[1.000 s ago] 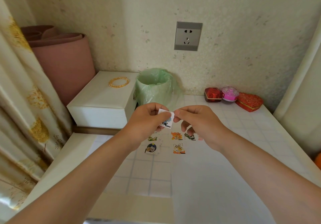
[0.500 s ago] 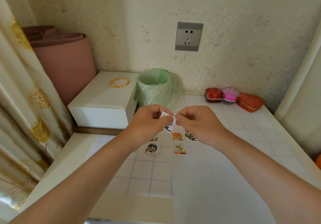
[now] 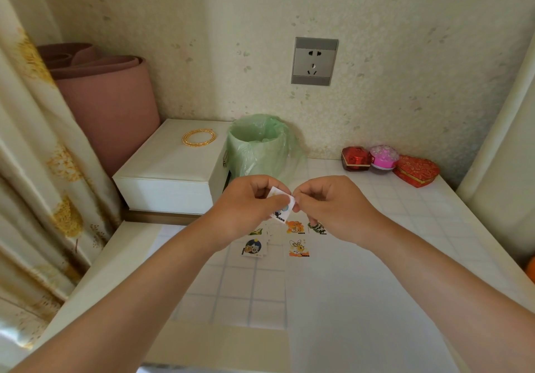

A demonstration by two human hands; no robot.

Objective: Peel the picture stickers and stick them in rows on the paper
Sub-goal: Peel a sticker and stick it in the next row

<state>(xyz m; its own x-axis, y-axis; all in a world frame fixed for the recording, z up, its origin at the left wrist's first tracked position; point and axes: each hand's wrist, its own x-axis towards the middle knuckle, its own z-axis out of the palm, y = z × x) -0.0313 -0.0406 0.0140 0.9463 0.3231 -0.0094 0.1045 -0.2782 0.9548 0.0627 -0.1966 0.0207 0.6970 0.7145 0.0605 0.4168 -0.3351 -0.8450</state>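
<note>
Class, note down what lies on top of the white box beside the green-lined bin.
A gold bangle lies flat on the lid of the white box, toward its far edge. The lid is shut, so the inside is hidden.

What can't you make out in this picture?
Head view only.
1. Held sticker: left hand fingers cover half; peeled or not, unclear.
2. Green sticker on the paper: right hand hides part.
3. Another sticker: left hand covers most.
4. Orange thing: cut off by right edge.
</note>
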